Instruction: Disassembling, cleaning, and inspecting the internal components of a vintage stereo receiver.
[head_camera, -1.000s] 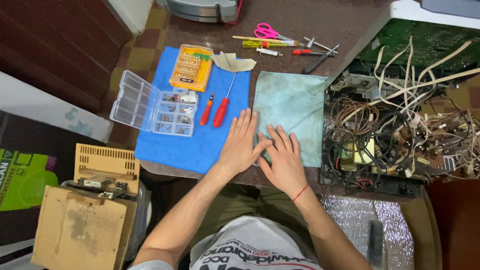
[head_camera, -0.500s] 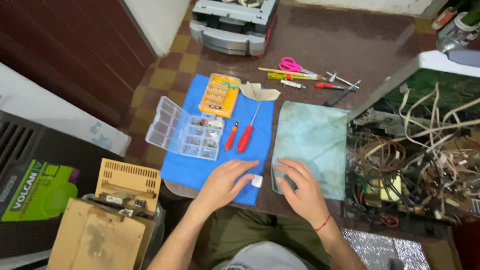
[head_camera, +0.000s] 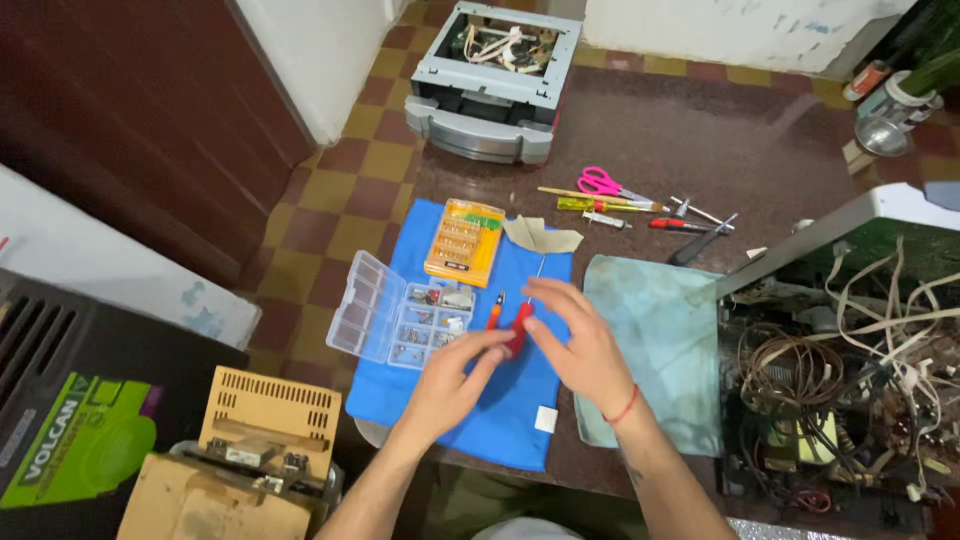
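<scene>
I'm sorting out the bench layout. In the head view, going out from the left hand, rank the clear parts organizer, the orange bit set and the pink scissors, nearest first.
From the left hand:
1. Clear parts organizer, just to the hand's upper left on the blue cloth.
2. Orange bit set, farther up the cloth, beyond the organizer.
3. Pink scissors, farthest, up and to the right on the dark table.

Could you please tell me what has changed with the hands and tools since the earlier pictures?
Both hands left the pale cloth and moved forward onto the blue mat. The left hand and right hand now meet at the red-handled screwdriver. The parts box, orange bit case and scissors stayed put.
</scene>
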